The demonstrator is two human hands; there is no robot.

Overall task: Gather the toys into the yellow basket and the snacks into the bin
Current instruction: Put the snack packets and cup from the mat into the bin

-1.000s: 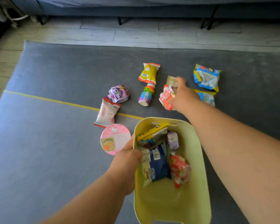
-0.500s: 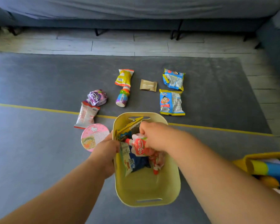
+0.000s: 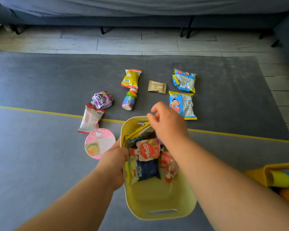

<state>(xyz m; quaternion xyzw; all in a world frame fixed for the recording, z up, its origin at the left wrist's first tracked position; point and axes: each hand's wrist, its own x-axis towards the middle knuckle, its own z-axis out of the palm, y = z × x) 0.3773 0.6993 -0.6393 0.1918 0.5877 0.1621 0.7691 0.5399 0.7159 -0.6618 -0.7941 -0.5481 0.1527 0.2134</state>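
Note:
A pale yellow bin (image 3: 158,202) sits on the grey rug and holds several snack packs, with a red-and-white pouch (image 3: 148,150) lying on top. My left hand (image 3: 114,161) grips the bin's left rim. My right hand (image 3: 167,122) hovers over the bin's far end, fingers apart and empty. Beyond the bin lie a blue-and-yellow packet (image 3: 182,105), a second blue packet (image 3: 184,80), a tan packet (image 3: 156,86), a yellow packet (image 3: 131,78), a small colourful bottle (image 3: 129,100), a purple pouch (image 3: 102,99), a white-and-red packet (image 3: 90,118) and a pink cup lid (image 3: 99,143).
A brighter yellow basket (image 3: 264,170) with colourful toys pokes in at the right edge. A yellow tape line (image 3: 40,111) crosses the rug. A grey sofa (image 3: 140,10) on dark legs stands on the wooden floor behind the rug.
My right hand carried the red-and-white pouch from the rug into the bin, let it go, and now lifts empty toward the bin's far end. My left hand stayed on the rim.

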